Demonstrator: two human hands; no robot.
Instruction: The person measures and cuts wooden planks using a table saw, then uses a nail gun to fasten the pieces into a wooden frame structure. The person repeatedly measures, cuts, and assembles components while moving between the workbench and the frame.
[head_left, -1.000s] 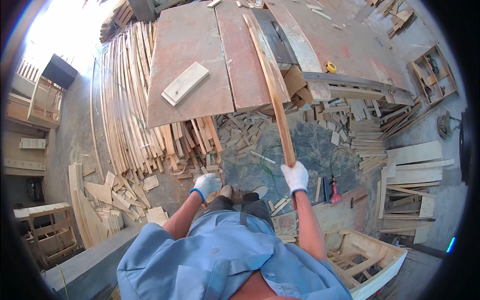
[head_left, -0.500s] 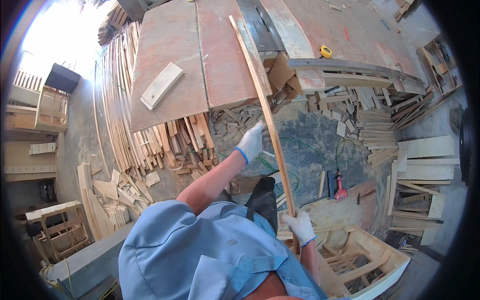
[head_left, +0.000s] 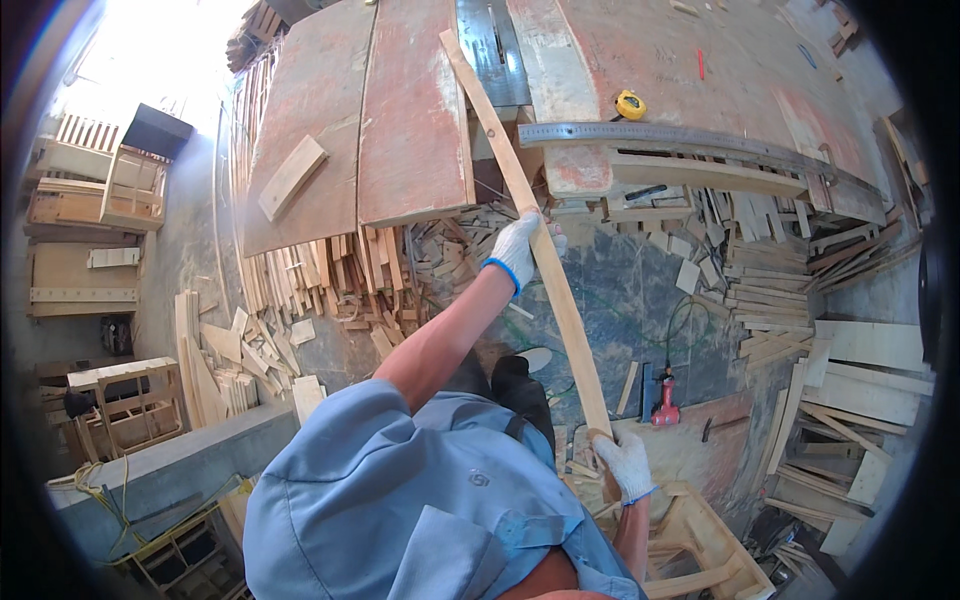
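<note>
Both gloved hands hold 1 long wooden slat (head_left: 540, 250): left hand (head_left: 518, 248) grip closed mid-length, right hand (head_left: 625, 462) grip closed on its near end. The slat's far end lies on the worktop (head_left: 400, 130). A wooden crate (head_left: 715, 545) stands near right.

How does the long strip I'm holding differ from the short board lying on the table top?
The long wooden strip is narrow and far longer; the short board is wider and stubby. The strip is gripped by the left hand at its middle and the right hand at its near end, running out over the table; the board lies flat and untouched. Both are pale bare wood.
</note>
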